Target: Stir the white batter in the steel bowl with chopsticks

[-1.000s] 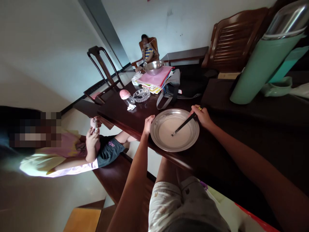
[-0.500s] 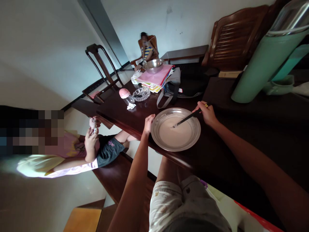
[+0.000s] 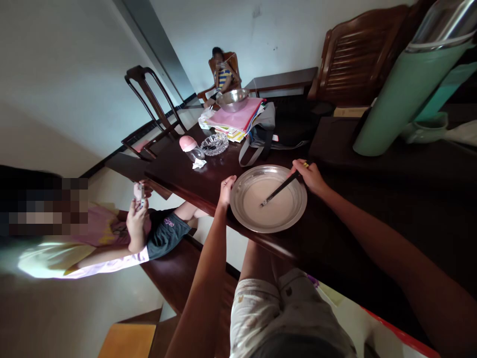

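A wide metal bowl [image 3: 240,213] stands near the edge of the dark wooden table [image 3: 186,181], holding a pale beige liquid [image 3: 274,211]. My left hand [image 3: 226,190] is closed on the bowl's left rim. In my right hand [image 3: 308,175], above the right rim, are dark chopsticks [image 3: 280,188] held in closed fingers. Their tips dip into the liquid left of the middle. Whether it is one stick or a pair pressed together is hard to make out.
Behind the bowl lie a grey-black bag [image 3: 270,124], a glass ashtray [image 3: 215,144], a pink-capped bottle [image 3: 191,147] and stacked papers [image 3: 231,119] bearing another metal bowl [image 3: 234,101]. A green thermos [image 3: 398,99] stands right. A person [image 3: 137,219] sits left; another [image 3: 223,77] sits far back.
My right hand has moved slightly left and inward over the bowl, and the chopstick tips have shifted left and down through the liquid. My left hand stays on the rim.
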A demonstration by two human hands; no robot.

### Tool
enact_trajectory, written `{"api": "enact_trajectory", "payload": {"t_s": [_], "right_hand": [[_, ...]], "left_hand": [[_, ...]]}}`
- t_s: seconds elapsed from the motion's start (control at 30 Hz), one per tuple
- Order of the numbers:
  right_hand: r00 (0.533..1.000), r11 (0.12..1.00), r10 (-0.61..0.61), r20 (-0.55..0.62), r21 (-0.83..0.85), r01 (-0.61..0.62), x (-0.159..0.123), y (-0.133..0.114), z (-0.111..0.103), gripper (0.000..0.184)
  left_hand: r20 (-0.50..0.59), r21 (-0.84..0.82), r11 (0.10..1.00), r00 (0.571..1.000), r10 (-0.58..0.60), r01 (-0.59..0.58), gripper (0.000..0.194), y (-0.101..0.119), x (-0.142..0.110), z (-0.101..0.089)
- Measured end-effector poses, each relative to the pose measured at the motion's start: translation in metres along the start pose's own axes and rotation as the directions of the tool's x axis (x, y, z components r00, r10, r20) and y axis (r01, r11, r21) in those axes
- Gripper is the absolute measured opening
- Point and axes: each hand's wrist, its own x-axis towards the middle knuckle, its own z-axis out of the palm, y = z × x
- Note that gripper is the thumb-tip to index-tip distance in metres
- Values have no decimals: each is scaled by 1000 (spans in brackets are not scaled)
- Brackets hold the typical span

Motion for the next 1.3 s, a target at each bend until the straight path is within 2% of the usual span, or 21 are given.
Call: {"api": "enact_trajectory", "payload": {"t_s": [0.17,0.33,0.5,0.67,0.83,0.97,1.17,1.3], "right_hand": [[994,1000,7,-109,20,-5,1,0,-2,45],[1000,1000,8,-3,-15,-8,0,-2,0,47],[992,1000,22,-120,12,-21,2,-2,-2,47],[1000,1000,-4,-10,-28,4,0,-2,-1,46],[993,1000,4,-114,11,-3,2,1,-3,45],[1000,1000,19,-6,-19,-19,1,-1,-1,45],[993,1000,23,-113,14,-21,1,-1,-2,44],[1000,1000,17,-18,-12,-17,-1,-1,1,45]], "left_hand": [[6,-3,1000,1000,8,-8,44,1,-2,0],[-7,-10,1000,1000,14,-14,42,0,-1,1],[-1,-4,1000,1000,12,-12,42,3,-2,3],[16,-1,1000,1000,4,-4,42,9,-5,7],[25,6,1000,1000,-16,16,42,11,-6,9],[18,6,999,999,-32,32,42,10,-6,9],[21,0,999,998,-52,52,41,8,-7,7],[36,2,999,998,-50,50,41,8,-7,6]]}}
